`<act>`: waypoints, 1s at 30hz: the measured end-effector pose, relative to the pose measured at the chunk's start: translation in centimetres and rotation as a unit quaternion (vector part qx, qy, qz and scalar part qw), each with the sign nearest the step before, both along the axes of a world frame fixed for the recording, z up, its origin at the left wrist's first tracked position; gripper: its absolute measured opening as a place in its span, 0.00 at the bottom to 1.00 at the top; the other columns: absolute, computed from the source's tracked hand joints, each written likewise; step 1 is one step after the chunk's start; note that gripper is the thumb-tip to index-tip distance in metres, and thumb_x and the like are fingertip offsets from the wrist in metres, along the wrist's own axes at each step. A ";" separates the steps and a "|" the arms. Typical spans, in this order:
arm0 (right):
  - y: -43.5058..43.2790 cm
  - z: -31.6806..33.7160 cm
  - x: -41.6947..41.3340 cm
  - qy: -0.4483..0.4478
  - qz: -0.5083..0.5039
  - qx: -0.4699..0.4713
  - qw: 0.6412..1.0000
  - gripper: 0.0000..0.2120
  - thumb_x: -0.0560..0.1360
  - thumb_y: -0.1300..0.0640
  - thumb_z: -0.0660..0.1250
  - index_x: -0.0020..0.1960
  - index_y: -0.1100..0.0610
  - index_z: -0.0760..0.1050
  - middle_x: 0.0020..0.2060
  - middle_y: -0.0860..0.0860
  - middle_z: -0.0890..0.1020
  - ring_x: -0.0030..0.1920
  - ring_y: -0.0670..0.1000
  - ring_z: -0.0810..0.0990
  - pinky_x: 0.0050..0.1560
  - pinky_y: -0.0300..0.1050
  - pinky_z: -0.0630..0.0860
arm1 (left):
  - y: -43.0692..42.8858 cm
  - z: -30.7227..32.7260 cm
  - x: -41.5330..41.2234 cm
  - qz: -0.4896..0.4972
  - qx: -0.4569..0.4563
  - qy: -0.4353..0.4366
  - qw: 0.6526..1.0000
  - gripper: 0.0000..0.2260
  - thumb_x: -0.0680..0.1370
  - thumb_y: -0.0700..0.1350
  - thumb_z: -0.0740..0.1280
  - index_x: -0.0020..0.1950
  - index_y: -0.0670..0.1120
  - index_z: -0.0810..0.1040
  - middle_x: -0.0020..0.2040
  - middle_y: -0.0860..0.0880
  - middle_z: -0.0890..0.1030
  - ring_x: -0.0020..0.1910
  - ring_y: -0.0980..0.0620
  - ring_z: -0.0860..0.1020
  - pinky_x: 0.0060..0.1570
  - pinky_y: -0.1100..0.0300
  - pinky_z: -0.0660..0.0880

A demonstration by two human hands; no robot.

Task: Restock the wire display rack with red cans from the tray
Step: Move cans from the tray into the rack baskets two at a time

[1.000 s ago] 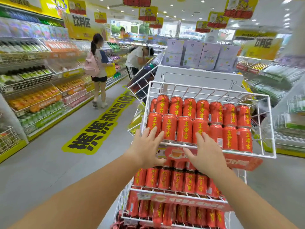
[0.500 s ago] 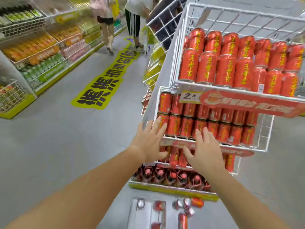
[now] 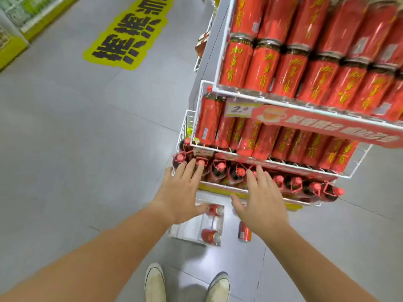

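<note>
The white wire display rack (image 3: 204, 118), at two o'clock in the view, looks largely stocked, its upper tiers packed with tall red cans (image 3: 237, 64), so little seems left to do. A few red cans (image 3: 210, 236) remain in the clear plastic tray (image 3: 185, 229) on the grey floor at six o'clock, one loose can (image 3: 244, 233) just beside it. The left hand (image 3: 181, 192) and right hand (image 3: 262, 201) hang palm-down above the tray, fingers spread wide, holding nothing.
</note>
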State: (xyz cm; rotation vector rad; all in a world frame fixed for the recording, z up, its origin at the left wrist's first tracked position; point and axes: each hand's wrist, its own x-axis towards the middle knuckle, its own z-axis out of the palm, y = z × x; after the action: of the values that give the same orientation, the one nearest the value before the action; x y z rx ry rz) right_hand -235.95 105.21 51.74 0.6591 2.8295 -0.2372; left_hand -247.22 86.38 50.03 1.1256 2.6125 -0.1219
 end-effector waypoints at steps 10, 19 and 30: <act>-3.0 -22.3 4.2 -0.114 -0.020 -0.110 0.987 0.39 0.79 0.37 0.59 0.82 0.54 0.50 0.83 0.55 0.50 0.82 0.57 0.49 0.80 0.54 0.54 | -3.0 -21.8 2.6 0.016 -0.097 -0.077 0.992 0.47 0.73 0.72 0.53 0.82 0.46 0.43 0.83 0.44 0.48 0.80 0.44 0.52 0.75 0.40 0.53; -4.6 -40.6 6.1 -0.131 -0.081 -0.173 0.973 0.36 0.79 0.40 0.59 0.81 0.54 0.52 0.82 0.55 0.55 0.76 0.56 0.62 0.73 0.53 0.66 | -3.3 -40.1 4.4 0.007 -0.124 -0.113 0.986 0.48 0.73 0.73 0.59 0.82 0.46 0.45 0.81 0.44 0.52 0.78 0.44 0.56 0.73 0.43 0.60; -3.7 -53.9 2.5 -0.045 -0.408 -0.346 0.843 0.24 0.76 0.44 0.70 0.67 0.54 0.71 0.51 0.48 0.80 0.43 0.50 0.76 0.48 0.43 0.70 | -3.4 -53.5 1.7 0.116 -0.051 -0.240 0.962 0.46 0.74 0.62 0.69 0.81 0.45 0.46 0.79 0.47 0.55 0.77 0.44 0.60 0.72 0.51 0.64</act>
State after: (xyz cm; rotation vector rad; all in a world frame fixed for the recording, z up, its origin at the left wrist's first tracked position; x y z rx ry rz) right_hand -233.44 101.51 -2.13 1.5444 1.9421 -1.2362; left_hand -245.54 82.97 -3.49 0.6973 2.2466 0.0598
